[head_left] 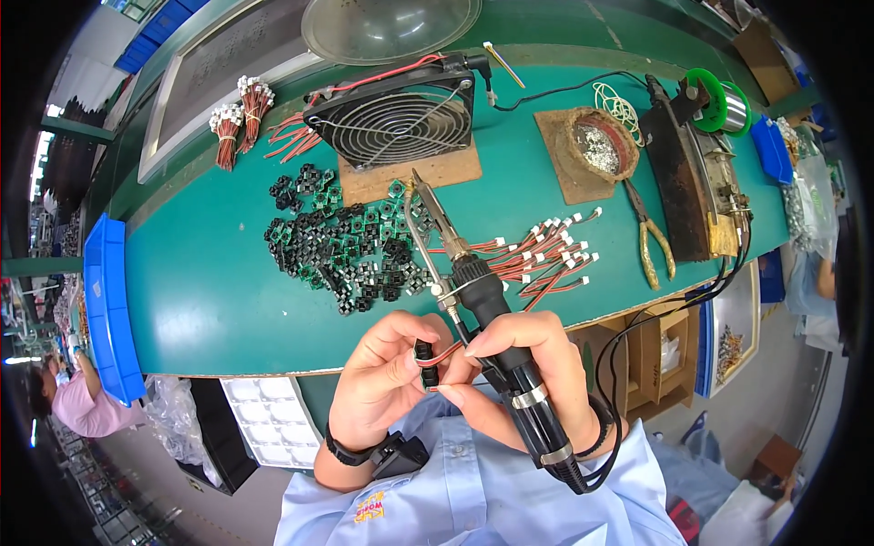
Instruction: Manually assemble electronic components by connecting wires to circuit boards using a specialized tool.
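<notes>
Just past the bench's near edge, my left hand (378, 369) pinches a small black part (424, 355) between thumb and fingers. A short red, white and dark wire lead (445, 354) runs from that part to the fingertips of my right hand (537, 355). A black-handled soldering iron (482, 287) with a thin metal tube strapped along it lies in the same right hand. Its tip points away from me, over the edge of a pile of small black and green parts (350, 238). Several wire leads with white connectors (542, 255) lie right of the iron.
Behind the pile stands a black fan (401, 127). Rightward are a round pot of metal scraps (601, 150), pliers (651, 241), a solder spool (724, 102) and a dark metal fixture (674, 182) with trailing cables. Tied lead bundles (226, 136) lie far left, beyond a blue bin (109, 305).
</notes>
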Tool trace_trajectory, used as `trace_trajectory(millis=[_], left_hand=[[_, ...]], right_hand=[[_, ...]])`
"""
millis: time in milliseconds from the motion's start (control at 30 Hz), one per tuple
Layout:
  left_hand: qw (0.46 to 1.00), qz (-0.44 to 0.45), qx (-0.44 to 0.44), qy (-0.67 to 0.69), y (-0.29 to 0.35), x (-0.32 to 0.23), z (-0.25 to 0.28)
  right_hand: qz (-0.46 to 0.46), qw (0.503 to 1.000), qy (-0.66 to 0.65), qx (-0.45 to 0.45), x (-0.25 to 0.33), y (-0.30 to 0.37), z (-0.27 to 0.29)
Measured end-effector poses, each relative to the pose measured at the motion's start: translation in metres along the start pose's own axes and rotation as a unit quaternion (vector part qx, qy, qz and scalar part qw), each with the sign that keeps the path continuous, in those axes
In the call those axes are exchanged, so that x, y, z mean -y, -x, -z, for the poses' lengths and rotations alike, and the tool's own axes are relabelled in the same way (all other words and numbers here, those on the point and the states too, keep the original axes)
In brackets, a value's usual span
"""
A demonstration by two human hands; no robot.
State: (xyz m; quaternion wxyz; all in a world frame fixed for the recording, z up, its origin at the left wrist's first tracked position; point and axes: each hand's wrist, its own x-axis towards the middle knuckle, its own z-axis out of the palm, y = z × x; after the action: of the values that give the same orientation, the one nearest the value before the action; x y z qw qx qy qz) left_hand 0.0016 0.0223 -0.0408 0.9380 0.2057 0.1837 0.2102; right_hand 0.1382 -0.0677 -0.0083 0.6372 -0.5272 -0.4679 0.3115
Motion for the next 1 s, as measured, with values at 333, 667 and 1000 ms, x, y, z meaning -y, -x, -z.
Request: trace_trajectory(millis=[333, 667, 1000], left_hand=[[0.998, -0.013, 0.029, -0.059, -0.0012, -0.0005, -0.0009], [0.996, -0.036, 0.024, -0.081, -0.0014, 0.0018, -0.0022], [0.995, -0.044, 0.008, -0.085, -0.0018, 0.0024, -0.0076]], right_hand=[[0.031, 0.999, 0.023, -0.003, -0.0015, -0.0022, 0.0014], [0.032, 0.999, 0.017, -0.009, -0.0019, -0.0027, 0.0025], [0.043, 0.999, 0.029, -0.010, -0.0036, -0.0028, 0.0032]])
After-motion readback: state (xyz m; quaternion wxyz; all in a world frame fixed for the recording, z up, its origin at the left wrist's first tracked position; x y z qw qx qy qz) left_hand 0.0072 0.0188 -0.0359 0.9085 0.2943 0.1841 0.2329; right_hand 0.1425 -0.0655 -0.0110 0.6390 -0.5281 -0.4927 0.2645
